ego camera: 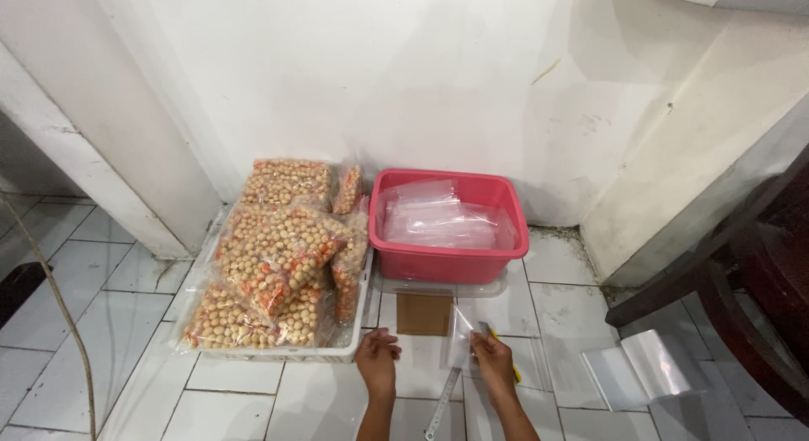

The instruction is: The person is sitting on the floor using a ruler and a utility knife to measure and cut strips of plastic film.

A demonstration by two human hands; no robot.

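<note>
Head view, looking down at a white tiled floor (126,340) in a corner of white walls. Two bare forearms reach in from the bottom edge.

The right hand (493,357) pinches a small clear plastic pouch (462,336) at its right edge, thumb and fingers closed on it, holding it upright just above the tiles so its flat face is towards the camera. The left hand (377,357) is loosely curled beside it, fingers drawn together; it looks empty, though I cannot tell for sure whether it grips anything. A metal ruler (442,405) lies on the floor between the wrists, and a thin yellow object, perhaps a pencil or cutter, shows just under the right hand.

Directly ahead of the hands lies a flat brown cardboard square (424,314), within easy reach. Behind it sits a pink plastic tub (447,264) holding a loose heap of empty clear bags, standing on a clear lid or tray.

To the left, a white shallow crate (278,352) is stacked with sealed bags of round tan snack balls (278,247), some with orange coating, piled leaning on one another.

On the right, well apart, a stack of clear plastic sheets (645,369) lies on the floor beside the dark wooden leg of a chair (742,289).
</note>
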